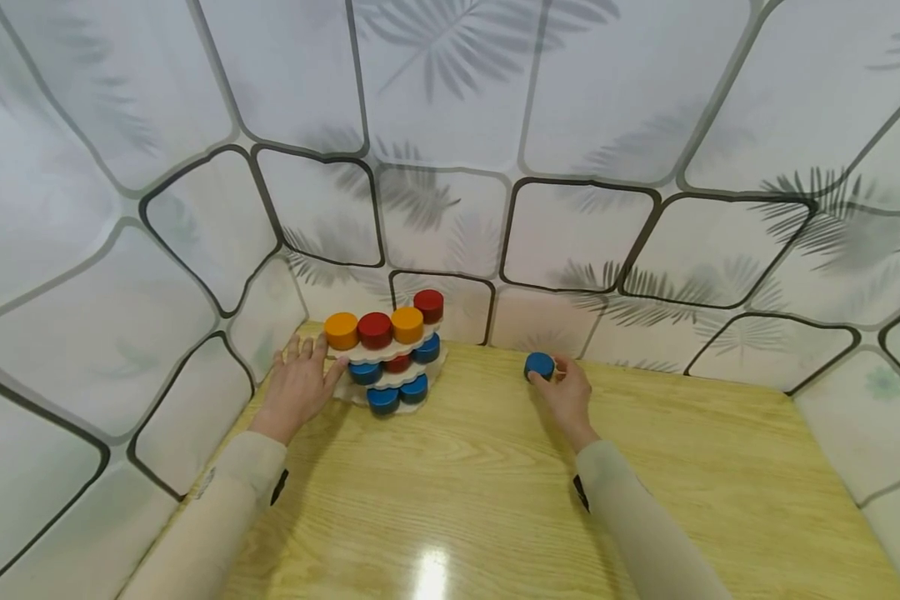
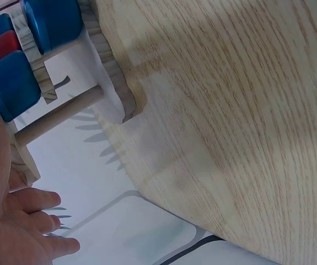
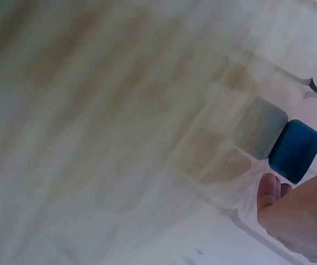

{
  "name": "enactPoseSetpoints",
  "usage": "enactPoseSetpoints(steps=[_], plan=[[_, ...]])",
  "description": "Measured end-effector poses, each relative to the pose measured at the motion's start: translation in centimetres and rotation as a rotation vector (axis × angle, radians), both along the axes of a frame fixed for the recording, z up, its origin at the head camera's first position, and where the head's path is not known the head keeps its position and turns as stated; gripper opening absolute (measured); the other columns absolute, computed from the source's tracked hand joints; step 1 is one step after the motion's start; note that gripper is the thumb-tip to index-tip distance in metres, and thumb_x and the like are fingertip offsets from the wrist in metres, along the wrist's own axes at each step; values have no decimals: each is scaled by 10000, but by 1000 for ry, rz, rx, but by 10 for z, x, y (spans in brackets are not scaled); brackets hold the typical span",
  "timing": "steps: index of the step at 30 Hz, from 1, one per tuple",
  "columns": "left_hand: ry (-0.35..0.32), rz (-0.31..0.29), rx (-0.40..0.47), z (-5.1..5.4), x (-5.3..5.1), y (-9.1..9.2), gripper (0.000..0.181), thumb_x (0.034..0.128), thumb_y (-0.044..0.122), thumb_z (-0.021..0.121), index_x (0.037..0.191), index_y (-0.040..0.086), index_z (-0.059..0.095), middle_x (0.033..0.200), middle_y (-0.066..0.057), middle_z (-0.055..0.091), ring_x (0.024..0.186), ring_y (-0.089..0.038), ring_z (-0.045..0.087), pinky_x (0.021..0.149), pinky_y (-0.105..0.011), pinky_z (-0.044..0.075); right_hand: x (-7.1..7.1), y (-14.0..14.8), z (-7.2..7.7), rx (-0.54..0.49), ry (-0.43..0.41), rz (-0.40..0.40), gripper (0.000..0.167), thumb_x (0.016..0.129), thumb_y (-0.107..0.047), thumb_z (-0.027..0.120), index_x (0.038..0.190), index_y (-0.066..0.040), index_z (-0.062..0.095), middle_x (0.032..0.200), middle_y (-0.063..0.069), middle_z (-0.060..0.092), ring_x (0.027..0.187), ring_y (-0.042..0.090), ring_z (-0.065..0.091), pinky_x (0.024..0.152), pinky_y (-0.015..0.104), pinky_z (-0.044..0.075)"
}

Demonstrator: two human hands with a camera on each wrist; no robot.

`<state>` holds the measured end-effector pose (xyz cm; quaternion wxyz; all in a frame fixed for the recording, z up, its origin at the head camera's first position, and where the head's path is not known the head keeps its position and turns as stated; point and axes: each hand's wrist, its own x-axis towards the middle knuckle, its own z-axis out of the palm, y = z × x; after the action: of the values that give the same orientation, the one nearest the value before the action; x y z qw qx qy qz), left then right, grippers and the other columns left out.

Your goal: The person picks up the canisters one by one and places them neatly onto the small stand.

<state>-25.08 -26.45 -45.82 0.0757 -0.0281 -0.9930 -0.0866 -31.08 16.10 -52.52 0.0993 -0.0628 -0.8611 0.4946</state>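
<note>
Toward the left stands a tiered wooden stand [image 1: 430, 380] with wavy-edged boards. Orange, red and blue round blocks sit on its levels, such as an orange block [image 1: 342, 331], a red block [image 1: 375, 331] and a blue block [image 1: 383, 401]. My left hand [image 1: 297, 385] pinches the left end of the top board between thumb and index finger, its other fingers stretched out. Off to the right, a separate blue round block [image 1: 539, 367] is held between thumb and fingers by my right hand [image 1: 568, 395]. A greyish block shape adjoins it in the right wrist view, possibly a reflection.
A wood-grain table [image 1: 465, 483] spreads in front of both arms, with a bright light reflection near its front. Patterned wall covering [image 1: 442, 221] closes off the back and both sides. In the left wrist view a wooden dowel [image 2: 59, 115] joins two boards.
</note>
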Motion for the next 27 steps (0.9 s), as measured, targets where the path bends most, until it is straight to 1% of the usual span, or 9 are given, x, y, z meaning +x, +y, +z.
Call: enactPoseSetpoints(steps=[8,15,22,27], plan=[[-9,-1,-8,0,-1,-1,711,1152,458,349,1610,-84,318,1587,-394,395,1527,-604,255,1201,-763,253,-9,-3,-5,30,-30,5,639,946,-193,780,1459,73,509,1415,314,578,1252,458,582,1069,573,492],[-1,-1,-9,0,-2,-1,709,1151,456,357,1607,-85,323,1583,-394,402,1523,-604,264,1200,-764,254,-15,-1,-8,41,-78,5,670,965,-250,744,1502,53,483,1404,314,586,1292,448,571,1116,571,466],[-7,0,-6,1,-1,-1,711,1150,461,356,1614,-77,317,1602,-385,380,1531,-598,255,1201,-765,251,-16,-3,-7,37,-75,1,576,957,-220,752,1428,46,554,1350,309,619,1253,449,597,1100,562,471],[-6,0,-7,1,0,-1,712,1150,463,350,1616,-74,315,1608,-384,369,1534,-597,251,1201,-766,249,-14,-11,-5,6,-73,12,572,958,-213,752,1421,61,559,1351,317,616,1246,450,596,1077,560,493]])
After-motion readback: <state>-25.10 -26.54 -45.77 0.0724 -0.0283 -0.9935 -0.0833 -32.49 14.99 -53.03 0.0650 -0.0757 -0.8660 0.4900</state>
